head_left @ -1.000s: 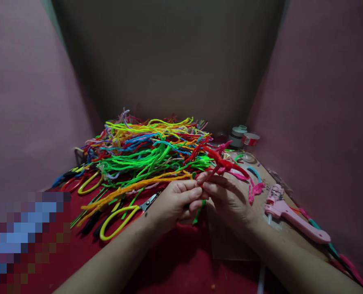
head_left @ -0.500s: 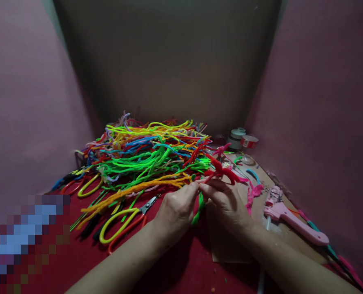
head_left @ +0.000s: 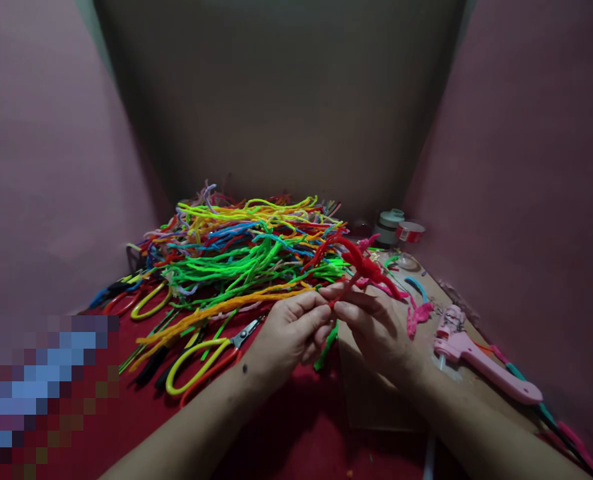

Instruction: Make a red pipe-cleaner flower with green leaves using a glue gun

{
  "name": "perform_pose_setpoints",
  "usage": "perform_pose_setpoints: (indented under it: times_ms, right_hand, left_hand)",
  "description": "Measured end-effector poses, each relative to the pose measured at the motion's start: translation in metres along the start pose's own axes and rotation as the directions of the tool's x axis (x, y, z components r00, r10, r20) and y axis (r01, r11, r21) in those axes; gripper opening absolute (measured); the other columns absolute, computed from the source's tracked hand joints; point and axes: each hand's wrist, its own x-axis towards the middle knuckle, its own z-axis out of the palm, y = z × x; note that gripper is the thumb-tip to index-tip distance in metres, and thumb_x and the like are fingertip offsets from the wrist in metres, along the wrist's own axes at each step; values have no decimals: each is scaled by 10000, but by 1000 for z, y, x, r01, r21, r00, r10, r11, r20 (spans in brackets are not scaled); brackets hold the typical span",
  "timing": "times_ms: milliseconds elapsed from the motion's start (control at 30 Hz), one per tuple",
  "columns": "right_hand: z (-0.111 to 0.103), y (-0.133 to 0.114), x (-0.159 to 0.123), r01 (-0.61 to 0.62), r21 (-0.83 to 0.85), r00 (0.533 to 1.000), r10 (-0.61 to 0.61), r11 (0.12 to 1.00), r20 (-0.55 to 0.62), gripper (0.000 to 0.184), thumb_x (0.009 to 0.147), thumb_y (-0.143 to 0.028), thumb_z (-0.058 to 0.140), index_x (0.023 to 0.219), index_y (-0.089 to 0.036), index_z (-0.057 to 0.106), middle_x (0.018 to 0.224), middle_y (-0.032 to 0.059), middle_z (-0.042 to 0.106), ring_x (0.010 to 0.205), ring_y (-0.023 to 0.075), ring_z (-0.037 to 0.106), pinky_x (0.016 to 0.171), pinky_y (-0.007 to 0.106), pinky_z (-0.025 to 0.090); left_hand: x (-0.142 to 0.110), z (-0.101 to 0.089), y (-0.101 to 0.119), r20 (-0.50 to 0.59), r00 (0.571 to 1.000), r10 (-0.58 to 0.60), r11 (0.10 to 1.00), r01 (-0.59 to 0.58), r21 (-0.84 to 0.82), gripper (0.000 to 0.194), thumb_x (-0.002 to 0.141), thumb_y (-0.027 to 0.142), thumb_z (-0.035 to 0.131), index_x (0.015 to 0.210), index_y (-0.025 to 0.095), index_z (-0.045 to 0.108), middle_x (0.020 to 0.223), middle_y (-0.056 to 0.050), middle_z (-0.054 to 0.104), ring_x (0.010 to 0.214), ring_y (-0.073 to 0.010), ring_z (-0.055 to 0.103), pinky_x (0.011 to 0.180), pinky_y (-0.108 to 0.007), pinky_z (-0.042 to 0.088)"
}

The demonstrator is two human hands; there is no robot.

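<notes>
Pink walls [head_left: 36, 167] flanked the red surface [head_left: 286, 427]. Both grips were closed, left hand [head_left: 293, 327] and right hand [head_left: 379, 330] pinching the red piece [head_left: 369, 268] by its stem tip; the stem slanted away and rightward, flared end nearer the right hand.

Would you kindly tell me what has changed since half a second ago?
The left hand has rolled so its curled fingers show below the thumb, and the red fuzzy piece sits slightly higher. Nothing was visibly taken up or let go. The right hand still pinches that piece; the fuzzy sticks, nearest scissors and pink glue gun stayed put.
</notes>
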Motion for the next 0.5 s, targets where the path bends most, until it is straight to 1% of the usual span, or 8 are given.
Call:
perform_pose_setpoints:
  times_ms: [67, 133, 200, 267, 367, 433, 500]
  right_hand:
    - [1, 0, 0, -13, 10, 1000, 13, 1000, 4, 230, 770, -263, 621, 982, -285, 707, 873, 10, 677, 816, 182, 578, 805, 333, 438]
    - [1, -1, 0, -33, 38, 999, 33, 999, 0, 217, 747, -261, 645, 951, -275, 720, 822, 12, 678, 794, 181, 584, 815, 339, 437]
    - [1, -1, 0, -46, 60, 999, 46, 997, -1, 199, 732, -250, 659, 917, -271, 730, 796, 12, 678, 760, 175, 586, 807, 337, 443]
    - [1, -1, 1, -50, 54, 999, 50, 997, 10, 163, 736, -248, 652, 874, -264, 738, 774, 13, 676, 729, 169, 578, 786, 329, 448]
    - [3, -1, 1, -32, 19, 999, 32, 999, -19, 130, 756, -239, 630, 820, -257, 741, 740, 4, 656, 758, 163, 562, 799, 308, 432]
    - [4, -2, 0, -20, -2, 998, 20, 1000, -61, 133, 761, -223, 626, 820, -262, 738, 747, -8, 641, 782, 153, 552, 813, 286, 419]
    - [7, -4, -1, -22, -17, 995, 21, 1000, -95, 141, 760, -217, 629, 838, -268, 735, 758, -15, 638, 773, 142, 550, 797, 269, 422]
  left_hand:
    - [0, -2, 0, 96, 994, -57, 980, 74, -183, 135, 847, 282, 511, 843, 155, 557, 478, 81, 410, 313, -4, 226, 318, -126, 234]
    - [1, -5, -2, 209, 974, -84, 930, 152, -335, 140, 856, 248, 499, 948, 165, 563, 471, 91, 402, 299, -1, 160, 293, -117, 239]
    - [1, -9, -4, 299, 951, -81, 872, 213, -441, 166, 868, 210, 471, 1000, 168, 561, 471, 93, 401, 291, -1, 119, 273, -112, 256]
    - [2, -11, -6, 351, 934, -68, 827, 250, -503, 187, 876, 184, 447, 1026, 173, 557, 482, 90, 413, 285, -1, 105, 266, -109, 280]
    - [4, -13, -8, 362, 930, -62, 818, 255, -515, 193, 875, 171, 440, 1029, 170, 557, 499, 87, 421, 283, 1, 110, 267, -108, 296]
    - [4, -12, -7, 338, 938, -83, 849, 244, -469, 161, 869, 191, 456, 982, 158, 566, 504, 85, 415, 287, 0, 126, 268, -116, 295]
    - [4, -10, -4, 286, 952, -106, 901, 213, -377, 147, 862, 235, 473, 942, 154, 566, 498, 87, 406, 290, -4, 150, 278, -132, 302]
